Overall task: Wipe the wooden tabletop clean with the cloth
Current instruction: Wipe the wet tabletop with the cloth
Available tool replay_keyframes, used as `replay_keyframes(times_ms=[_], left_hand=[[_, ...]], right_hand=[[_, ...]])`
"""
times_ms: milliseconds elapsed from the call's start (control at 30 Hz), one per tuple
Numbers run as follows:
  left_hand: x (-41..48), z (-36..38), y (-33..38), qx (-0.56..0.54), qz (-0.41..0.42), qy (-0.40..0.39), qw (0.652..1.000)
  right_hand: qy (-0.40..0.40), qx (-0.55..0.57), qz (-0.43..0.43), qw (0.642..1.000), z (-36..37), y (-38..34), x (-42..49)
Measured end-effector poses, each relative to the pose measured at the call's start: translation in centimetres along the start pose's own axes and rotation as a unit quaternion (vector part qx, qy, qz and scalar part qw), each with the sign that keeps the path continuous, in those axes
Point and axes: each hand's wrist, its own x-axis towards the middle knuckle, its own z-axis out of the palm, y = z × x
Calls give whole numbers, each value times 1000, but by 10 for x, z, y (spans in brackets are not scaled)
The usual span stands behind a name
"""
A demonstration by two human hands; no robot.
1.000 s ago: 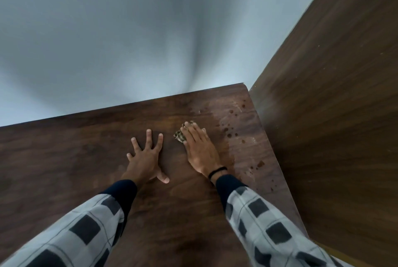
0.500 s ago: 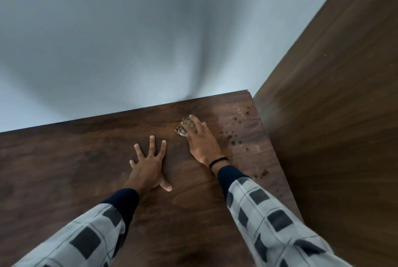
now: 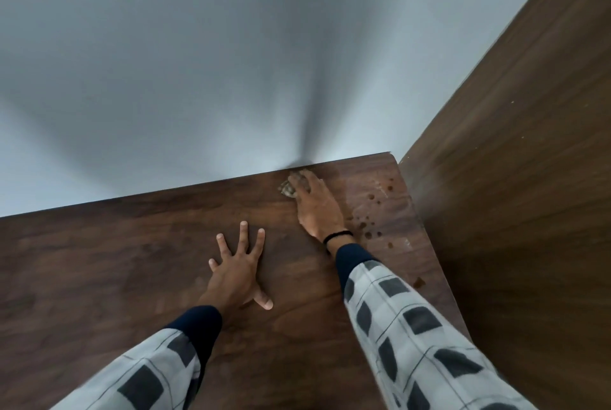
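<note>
The dark wooden tabletop [image 3: 115,260] fills the lower part of the view. My right hand [image 3: 317,208] lies flat near the table's far edge and presses a small patterned cloth [image 3: 287,190] under its fingers; only the cloth's left edge shows. My left hand [image 3: 236,269] rests flat on the wood with its fingers spread, nearer to me and to the left of the right hand, holding nothing. Dark spots and a pale smear [image 3: 372,208] mark the wood to the right of my right hand.
A pale grey wall [image 3: 231,62] rises behind the table's far edge. A tall dark wooden panel [image 3: 512,178] stands against the table's right side. More spots [image 3: 418,282] lie near the right edge.
My right hand has slid the cloth away from me, up to the table's far edge. My left hand has stayed flat in about the same place.
</note>
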Motion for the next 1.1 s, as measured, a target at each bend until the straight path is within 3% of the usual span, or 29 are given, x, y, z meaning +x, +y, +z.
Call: replay_keyframes(times_ms=[167,233,333,433,467,600,667,867,1000,1100], left_hand=[[0,0,2,-1,-3,-2,1000],[2,1,2,-2,-1,-3,1000],[3,2,0,-2,1,0,1000],[1,3,-3,0,5,9,1000],[1,3,-2,1,7,11,1000],[1,1,1,6,0,2,1000],[1,-1,5,7,-5,-7,1000],[0,-4,6,21,-12,-8,1000],[-2,-4,5,24,-10,-2,1000],[-3,-6,4,16,-9,0,1000]], right_hand=[[33,3,224,974,-16,30,11],[25,-6,224,974,-8,12,9],[-13,2,116,993,4,-12,-7],[-32,-24,37,999,2,10,-13],[-24,-46,50,997,-3,24,-8],[47,-29,253,966,-13,37,9],[45,-17,280,959,-9,14,12],[-26,17,116,993,18,-54,14],[-79,-23,-25,996,5,-26,14],[-33,-20,37,999,-20,25,13]])
